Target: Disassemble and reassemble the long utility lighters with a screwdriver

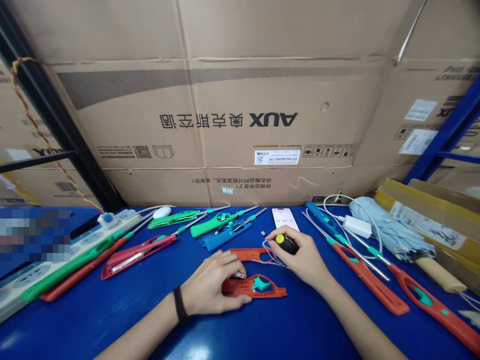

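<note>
Here, the left hand (212, 285) grips an opened orange lighter casing (240, 287) lying on the blue table (112, 320). The right hand (302, 255) clenches a small screwdriver (287, 244) with a yellow-and-black handle, just above thin wires (272, 251) and a second orange casing (249, 255). A phone (285, 219) lies beyond.
</note>
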The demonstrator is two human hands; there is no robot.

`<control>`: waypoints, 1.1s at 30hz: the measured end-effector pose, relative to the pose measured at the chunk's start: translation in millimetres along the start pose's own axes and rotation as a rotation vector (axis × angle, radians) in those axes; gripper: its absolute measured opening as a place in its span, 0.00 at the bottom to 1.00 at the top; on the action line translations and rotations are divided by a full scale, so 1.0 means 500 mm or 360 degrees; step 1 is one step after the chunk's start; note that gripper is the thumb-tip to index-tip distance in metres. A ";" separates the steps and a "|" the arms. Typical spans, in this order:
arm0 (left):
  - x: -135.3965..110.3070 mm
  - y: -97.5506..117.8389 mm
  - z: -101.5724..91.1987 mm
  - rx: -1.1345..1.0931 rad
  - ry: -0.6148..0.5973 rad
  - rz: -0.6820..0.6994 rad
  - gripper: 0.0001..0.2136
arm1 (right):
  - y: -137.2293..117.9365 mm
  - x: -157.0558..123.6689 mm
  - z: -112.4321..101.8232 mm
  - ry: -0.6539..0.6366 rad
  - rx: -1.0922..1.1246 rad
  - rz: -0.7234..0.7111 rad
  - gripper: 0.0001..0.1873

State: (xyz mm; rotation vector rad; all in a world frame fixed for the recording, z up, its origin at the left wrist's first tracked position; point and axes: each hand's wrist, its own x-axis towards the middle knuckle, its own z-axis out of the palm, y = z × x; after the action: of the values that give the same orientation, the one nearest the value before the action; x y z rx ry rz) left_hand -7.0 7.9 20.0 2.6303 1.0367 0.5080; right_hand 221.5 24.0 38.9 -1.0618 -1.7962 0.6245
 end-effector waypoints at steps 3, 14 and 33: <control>0.000 0.003 -0.001 0.0017 -0.0003 0.0007 0.12 | 0.000 0.000 0.000 -0.0004 -0.0005 -0.0005 0.05; -0.001 0.007 -0.001 -0.0031 -0.0054 0.0069 0.13 | -0.001 0.000 0.000 -0.0127 0.0020 0.0016 0.04; 0.002 -0.029 0.005 0.0014 0.0027 0.0187 0.12 | 0.032 -0.012 0.009 -0.0807 -0.0138 0.0184 0.06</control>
State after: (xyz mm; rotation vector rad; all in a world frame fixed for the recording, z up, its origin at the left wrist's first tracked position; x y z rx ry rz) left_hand -14.0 18.6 12.7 2.7111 0.8948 0.5528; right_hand 224.9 27.0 21.5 -1.1409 -2.2216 0.9590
